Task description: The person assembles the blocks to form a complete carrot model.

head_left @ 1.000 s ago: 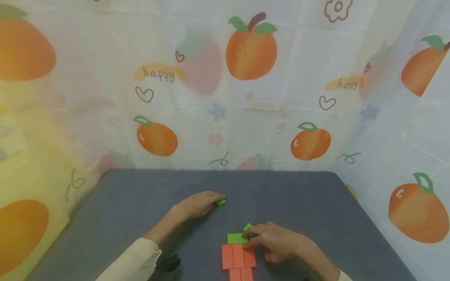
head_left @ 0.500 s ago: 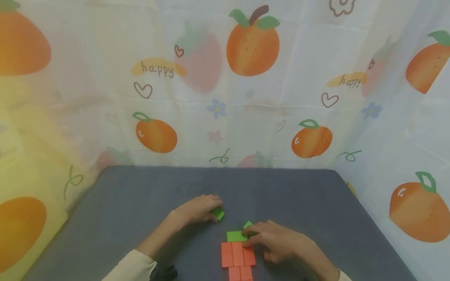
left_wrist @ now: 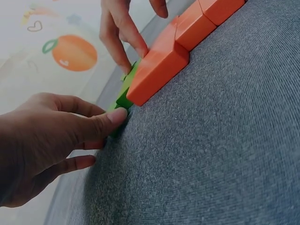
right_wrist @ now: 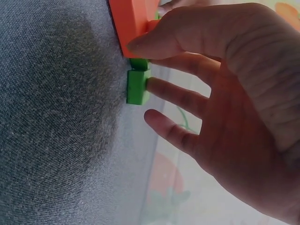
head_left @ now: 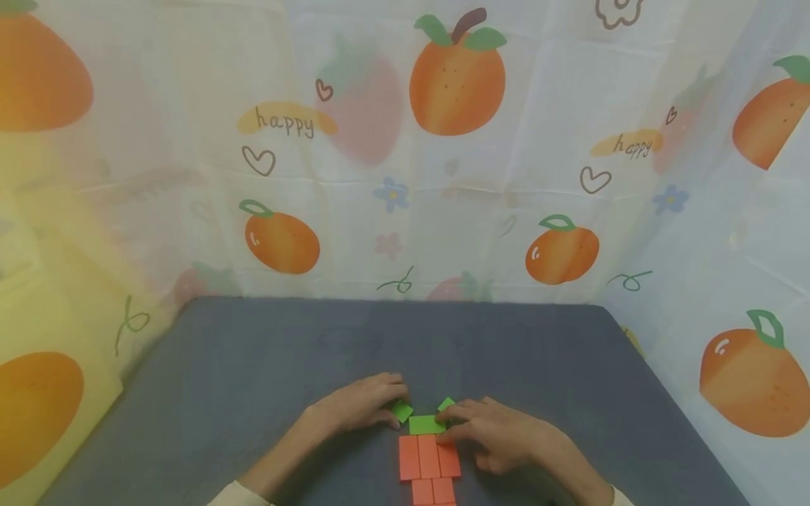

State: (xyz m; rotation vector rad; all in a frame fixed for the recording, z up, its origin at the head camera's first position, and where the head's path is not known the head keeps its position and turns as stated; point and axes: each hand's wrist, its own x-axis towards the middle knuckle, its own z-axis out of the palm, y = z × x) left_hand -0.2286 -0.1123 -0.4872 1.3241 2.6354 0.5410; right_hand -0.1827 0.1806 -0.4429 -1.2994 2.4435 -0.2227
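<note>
My left hand (head_left: 357,404) pinches a small green block (head_left: 402,412) between thumb and fingers, set at an angle by the left end of a flat green block (head_left: 422,424). In the left wrist view, the thumb (left_wrist: 117,115) covers much of that small block. My right hand (head_left: 500,432) rests its fingertips on the pieces: the thumb lies on an orange block (right_wrist: 127,23), while a finger touches another small green block (right_wrist: 137,87). This second small block sits tilted at the flat block's right end. Three orange blocks (head_left: 428,457) lie side by side directly below the flat green one.
More orange blocks (head_left: 433,490) continue the figure toward the near edge, where the view cuts them off. Everything lies on a dark grey cloth-covered table (head_left: 304,337). A fruit-printed curtain (head_left: 468,183) stands behind the table and along both sides.
My left hand has drawn its small green block nearer and up to the flat green block's left end, turning it on the way. The right hand has kept its place on the blocks.
</note>
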